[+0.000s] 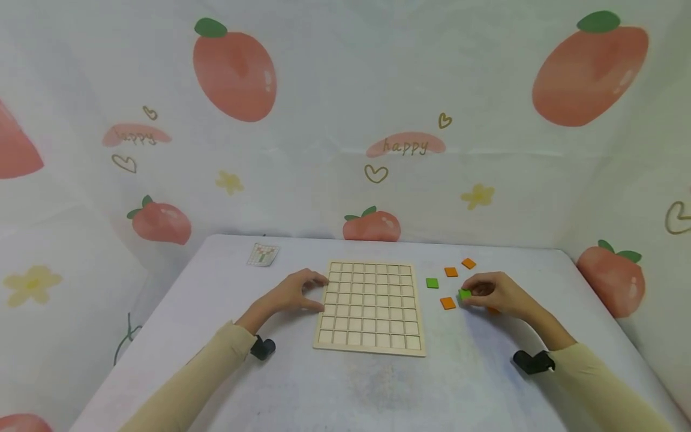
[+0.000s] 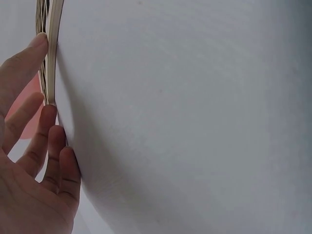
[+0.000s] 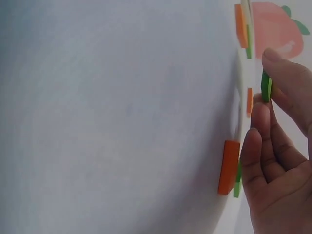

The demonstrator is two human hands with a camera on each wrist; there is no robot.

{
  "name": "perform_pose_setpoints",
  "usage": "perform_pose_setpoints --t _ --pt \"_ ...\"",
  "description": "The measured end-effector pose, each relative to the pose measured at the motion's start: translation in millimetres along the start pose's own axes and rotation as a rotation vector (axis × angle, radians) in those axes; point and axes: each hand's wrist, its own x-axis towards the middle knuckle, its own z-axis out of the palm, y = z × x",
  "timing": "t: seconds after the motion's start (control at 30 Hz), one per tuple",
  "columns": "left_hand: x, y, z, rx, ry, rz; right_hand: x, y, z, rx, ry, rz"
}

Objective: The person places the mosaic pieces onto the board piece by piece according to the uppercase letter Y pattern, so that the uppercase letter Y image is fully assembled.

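Observation:
A pale wooden grid board [image 1: 370, 307] with rows of square recesses lies in the middle of the table. My left hand [image 1: 296, 291] rests at its left edge, thumb and fingertips spread along the rim; the left wrist view shows the thumb [image 2: 40, 43] touching the board's side. To the right of the board, my right hand [image 1: 499, 293] pinches a green square tile [image 3: 266, 87] between thumb and fingers. Around that hand lie a green tile [image 1: 432, 283] and several orange tiles [image 1: 447, 303]. One orange tile [image 1: 493, 310] is partly covered by the right hand.
A small paper card with a printed grid pattern [image 1: 263, 254] lies at the back left of the white table [image 1: 378, 390]. Behind the table hangs a fruit-printed cloth [image 1: 313, 180]. A thin cord [image 1: 128, 336] shows beyond the left edge.

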Motion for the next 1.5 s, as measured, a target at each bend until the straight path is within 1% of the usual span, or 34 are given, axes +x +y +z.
perform_pose_setpoints --t 0.1,0.17,0.27,0.37,0.57,0.77,0.93,1.03,1.17,1.27,1.4,1.5 --pt "0.4 -1.0 0.5 -0.009 -0.001 -0.018 0.4 -2 0 0.028 0.014 0.010" --pt "0.9 -1.8 0.8 -0.014 -0.002 -0.020 -0.1 -4 1 0.046 0.025 0.036" --pt "1.7 -2.8 0.8 -0.024 -0.002 -0.002 -1.1 -5 2 0.080 0.037 0.064" --pt "2.7 -4.9 0.7 -0.021 -0.003 0.018 -0.1 -5 4 0.106 0.035 0.075" --pt "2.9 -3.9 -1.1 -0.014 -0.009 -0.005 1.7 -12 7 0.142 0.014 0.068" --pt "3.4 -4.9 -1.5 -0.019 -0.009 0.006 6.3 -21 11 0.194 0.007 0.043" --pt "2.7 -4.8 -1.2 -0.025 -0.011 0.001 12.4 -25 19 0.249 -0.043 0.020" --pt "2.8 -4.9 -0.5 -0.028 -0.014 0.002 14.5 -27 25 0.270 -0.067 -0.007" --pt "2.4 -4.9 0.8 -0.027 -0.017 0.004 16.0 -30 30 0.266 -0.090 -0.013" --pt "2.0 -5.6 1.3 -0.023 -0.015 0.015 16.7 -35 32 0.259 -0.101 0.006" --pt "2.0 -6.5 1.0 -0.017 -0.013 0.029 16.6 -42 34 0.250 -0.099 0.017" --pt "2.4 -5.9 0.0 -0.009 -0.013 0.027 15.8 -46 36 0.254 -0.094 0.020"
